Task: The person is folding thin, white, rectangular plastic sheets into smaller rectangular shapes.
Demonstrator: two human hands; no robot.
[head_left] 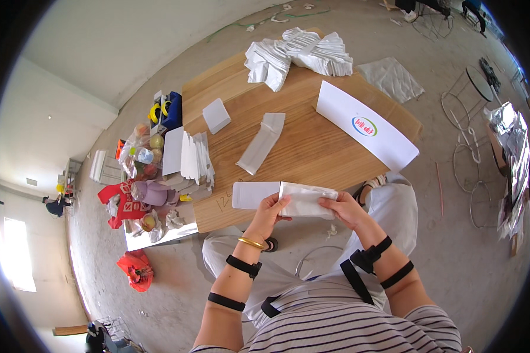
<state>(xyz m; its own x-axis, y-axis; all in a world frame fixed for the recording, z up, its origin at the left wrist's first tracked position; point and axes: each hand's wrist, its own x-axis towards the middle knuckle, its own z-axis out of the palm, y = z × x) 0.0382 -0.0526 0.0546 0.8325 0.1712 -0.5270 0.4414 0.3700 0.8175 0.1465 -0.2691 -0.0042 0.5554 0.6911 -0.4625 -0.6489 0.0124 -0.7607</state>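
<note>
From where I stand, with twelve straight ahead of the worker's hands, both forearms reach forward and converge at the near edge of the wooden table. The left hand pinches the left end of a white packet, thumb on top, fingers bent beneath. The right hand holds its other end likewise, thumb pressed on the face. A gold bangle circles the left wrist; black straps band both arms.

Just beside the packet, at nine, a white card lies partly behind the left hand; whether those fingers grip it too, I can't tell. Handwritten marks show on the wood nearby.

A translucent sleeve lies at eleven, between the hands and a big heap of white packets at twelve. At one, a curved white panel bears an oval green-and-blue emblem with red characters.

Around ten stand folded white cards, a small white stack and a blue bin with yellow rolls. At nine, a red bag carries white print. Further off, at two, a wire stool frame stands on the floor.
</note>
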